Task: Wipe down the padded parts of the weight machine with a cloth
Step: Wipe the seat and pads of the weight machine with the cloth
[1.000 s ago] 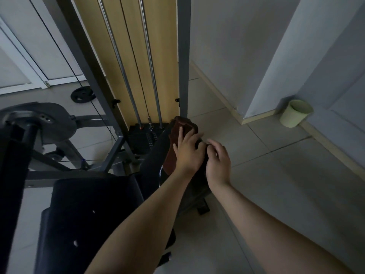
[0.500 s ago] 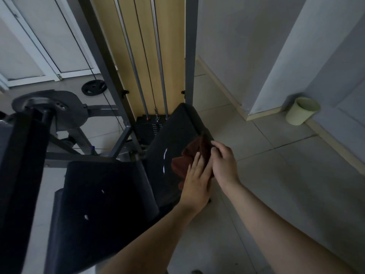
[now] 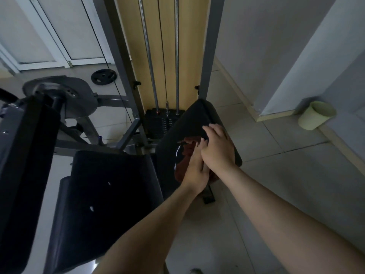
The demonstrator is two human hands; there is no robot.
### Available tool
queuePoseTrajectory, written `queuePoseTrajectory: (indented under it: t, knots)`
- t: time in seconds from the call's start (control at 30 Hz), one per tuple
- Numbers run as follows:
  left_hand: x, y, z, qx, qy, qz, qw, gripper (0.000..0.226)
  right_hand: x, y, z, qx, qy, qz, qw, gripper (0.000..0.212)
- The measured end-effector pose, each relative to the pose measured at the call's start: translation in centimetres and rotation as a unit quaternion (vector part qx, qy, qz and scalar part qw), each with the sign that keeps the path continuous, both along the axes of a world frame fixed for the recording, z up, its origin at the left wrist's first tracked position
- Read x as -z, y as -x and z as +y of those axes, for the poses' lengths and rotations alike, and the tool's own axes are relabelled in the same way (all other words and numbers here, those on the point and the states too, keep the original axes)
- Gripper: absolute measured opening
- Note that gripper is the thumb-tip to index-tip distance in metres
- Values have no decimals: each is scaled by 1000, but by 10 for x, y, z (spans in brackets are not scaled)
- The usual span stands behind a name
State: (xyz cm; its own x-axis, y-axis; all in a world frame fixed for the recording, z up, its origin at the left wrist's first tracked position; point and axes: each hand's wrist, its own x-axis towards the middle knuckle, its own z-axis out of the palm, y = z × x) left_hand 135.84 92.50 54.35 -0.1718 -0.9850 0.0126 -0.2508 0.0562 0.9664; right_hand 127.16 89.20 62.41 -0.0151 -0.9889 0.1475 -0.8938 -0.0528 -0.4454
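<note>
1. Head view. The dark red cloth [image 3: 184,155] lies bunched against the front face of the upright pad [image 3: 189,123], low on its right side.
2. The left hand [image 3: 195,173] presses the cloth onto the pad. Its fingers lie nearly straight and close together, and their tips are hidden under the other hand.
3. The right hand [image 3: 217,147] sits on the pad's right edge, overlapping the left fingers. Its own fingers bend round that edge onto the front face.
4. Step in hand, as judged: wiping the front of the upright pad, with the right hand bracing it.
5. The next move likely calls for a sliding stroke under even pressure, the brace kept firm and the cloth spread wider. The seat pad [image 3: 110,194], just to the left, would follow.
6. Surroundings: the weight stack [image 3: 162,121] stands behind the pad, a loose weight plate [image 3: 104,76] lies on the floor beyond, and a pale bin [image 3: 316,115] stands by the wall at right.
</note>
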Motion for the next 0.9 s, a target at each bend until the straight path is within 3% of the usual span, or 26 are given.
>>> queuePoseTrajectory:
  t: [0.17,0.37,0.5,0.63,0.7,0.77,0.9]
  knots:
    - [36,-6,-24,-129,-57,-13,990,59,11,-2,-2,4,19,77,997,45]
    - [66,-35,-59,-234,-219,-14,947,59,18,-5,-3,-13,42,138,989,45]
    - [34,-17,-33,-167,-132,18,977,55,15,-6,-3,4,32,101,994,49]
    - [14,1,-12,-70,3,-36,997,53,6,-3,-9,89,9,-11,996,55]
    - [18,-3,-16,-61,17,-53,997,53,5,-3,-8,72,-6,14,997,57]
    - [28,-10,-25,-84,-4,-34,996,53,8,-5,-6,48,-8,64,997,58]
    - [54,-29,-55,-188,-159,-22,969,55,11,-7,-6,61,-9,75,995,56]
